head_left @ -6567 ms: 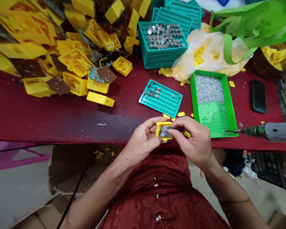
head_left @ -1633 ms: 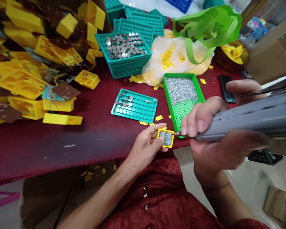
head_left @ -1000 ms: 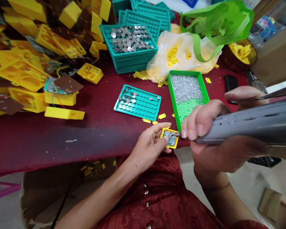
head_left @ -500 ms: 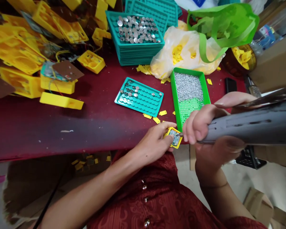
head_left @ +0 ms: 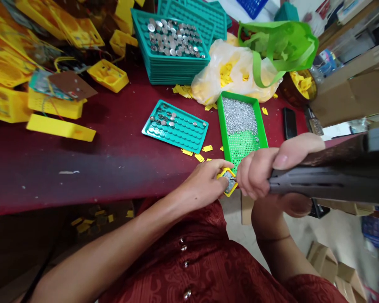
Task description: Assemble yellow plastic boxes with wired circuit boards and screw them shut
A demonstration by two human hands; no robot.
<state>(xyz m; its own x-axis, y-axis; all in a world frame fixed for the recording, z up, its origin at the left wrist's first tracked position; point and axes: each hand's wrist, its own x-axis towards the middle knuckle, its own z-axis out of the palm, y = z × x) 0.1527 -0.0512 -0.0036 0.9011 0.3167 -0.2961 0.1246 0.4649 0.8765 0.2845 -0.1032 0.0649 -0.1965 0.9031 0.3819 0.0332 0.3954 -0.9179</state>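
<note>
Clock: centred on the yellow housing (head_left: pixel 233 189), twelve pointing away from the wearer.
Yellow housing: in the left hand by the red table (head_left: pixel 113 176) edge; resting or lifted, cannot tell. Tilted more since a moment ago.
Left hand (head_left: pixel 205 181): at nine o'clock, clamped on the housing, thumb (head_left: pixel 223 182) over the board (head_left: pixel 230 185).
Right hand (head_left: pixel 259 172): at three, wrapped round the grey driver (head_left: pixel 318 181). Some seconds back these fingers were at the housing and the driver sat aside.
Bit (head_left: pixel 233 179): at the board inside the housing; actual contact too small to tell.
Meaning: work has passed, I judge, from finger handling to the tool; the fresh tilt probably suits the bit's angle.
Green tray (head_left: pixel 240 145): at one, silvery fasteners (head_left: pixel 240 115) in its far half.
Teal tray (head_left: pixel 189 136): between ten and eleven, discs mostly toward its left end.
Yellow tabs (head_left: pixel 207 148): between ten and eleven, nearer than that tray.
</note>
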